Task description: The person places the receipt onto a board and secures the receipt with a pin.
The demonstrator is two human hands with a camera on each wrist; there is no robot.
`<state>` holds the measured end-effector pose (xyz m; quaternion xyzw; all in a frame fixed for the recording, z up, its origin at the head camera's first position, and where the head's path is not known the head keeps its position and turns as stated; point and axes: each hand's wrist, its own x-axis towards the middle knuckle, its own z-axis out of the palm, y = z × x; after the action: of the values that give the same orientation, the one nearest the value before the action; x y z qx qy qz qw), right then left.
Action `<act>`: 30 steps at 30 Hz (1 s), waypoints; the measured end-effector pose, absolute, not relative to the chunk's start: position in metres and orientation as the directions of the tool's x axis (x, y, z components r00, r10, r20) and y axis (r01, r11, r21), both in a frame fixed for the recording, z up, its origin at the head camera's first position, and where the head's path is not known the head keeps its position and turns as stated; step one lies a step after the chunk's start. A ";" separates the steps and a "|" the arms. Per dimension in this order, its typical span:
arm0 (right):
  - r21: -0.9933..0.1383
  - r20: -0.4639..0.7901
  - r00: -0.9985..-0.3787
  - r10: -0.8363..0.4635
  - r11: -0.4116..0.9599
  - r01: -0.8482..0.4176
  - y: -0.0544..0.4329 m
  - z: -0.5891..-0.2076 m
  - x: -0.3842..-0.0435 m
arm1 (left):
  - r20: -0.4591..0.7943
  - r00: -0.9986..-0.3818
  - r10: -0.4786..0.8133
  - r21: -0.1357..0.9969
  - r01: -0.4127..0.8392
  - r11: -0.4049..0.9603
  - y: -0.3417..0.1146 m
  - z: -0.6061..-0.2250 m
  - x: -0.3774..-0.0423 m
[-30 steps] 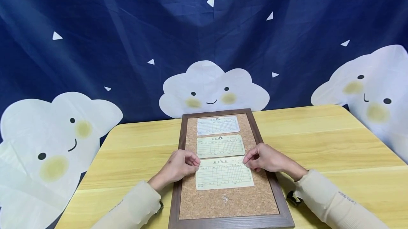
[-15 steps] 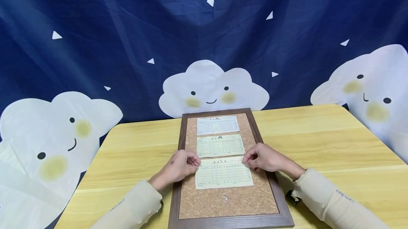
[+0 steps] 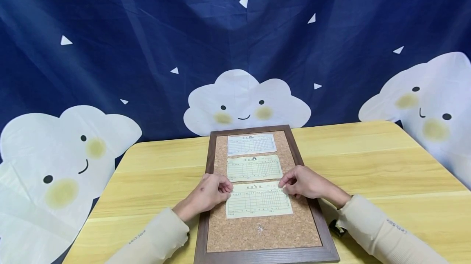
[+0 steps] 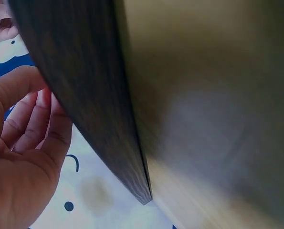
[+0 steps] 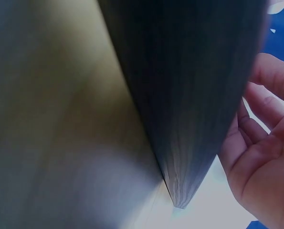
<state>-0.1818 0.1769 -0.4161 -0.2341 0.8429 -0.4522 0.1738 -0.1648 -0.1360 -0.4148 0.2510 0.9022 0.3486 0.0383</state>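
A pale yellow-green printed receipt slip (image 3: 257, 206) lies on the lower half of a cork board (image 3: 235, 237) in a dark wooden frame. My left hand (image 3: 207, 194) pinches the slip at its upper left edge. At the upper right corner, the fingertips of my right hand (image 3: 307, 183) pinch the same slip. In the left wrist view the board's frame (image 4: 79, 95) hides the fingertips of the left hand (image 4: 29, 138). The right wrist view likewise shows the right hand (image 5: 263, 133) beside the frame, its fingertips partly hidden.
Above that slip, a green slip (image 3: 254, 170) and a bluish one (image 3: 250, 146) lie on the cork, each with a small dark object at its top. A wooden table (image 3: 158, 174) bears the board. Behind stands a blue cloud-patterned curtain (image 3: 206, 31).
The slip shifts very slightly up and left between the first two frames. My right fingertips move a little left along its corner, and my left fingertips a little right.
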 end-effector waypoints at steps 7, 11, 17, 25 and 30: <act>-0.827 -0.083 -0.834 -0.546 0.505 -0.248 0.176 -0.416 -0.182 | 0.123 -0.864 0.487 0.622 0.450 0.641 -0.135 -0.414 -0.164; -0.814 -0.081 -0.829 -0.553 0.517 -0.266 0.177 -0.415 -0.183 | 0.122 -0.861 0.493 0.611 0.457 0.647 -0.135 -0.414 -0.164; -0.804 -0.071 -0.827 -0.557 0.523 -0.283 0.176 -0.415 -0.183 | 0.111 -0.860 0.498 0.600 0.458 0.656 -0.134 -0.413 -0.165; -0.803 -0.082 -0.836 -0.542 0.533 -0.266 0.175 -0.416 -0.182 | 0.101 -0.859 0.503 0.592 0.458 0.663 -0.134 -0.413 -0.165; -0.800 -0.093 -0.840 -0.534 0.542 -0.256 0.174 -0.415 -0.182 | 0.099 -0.861 0.499 0.586 0.455 0.670 -0.134 -0.413 -0.165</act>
<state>-0.1825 0.1736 -0.4150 -0.2292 0.8624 -0.4200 0.1655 -0.1654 -0.1338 -0.4130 0.2611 0.9131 0.3112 0.0348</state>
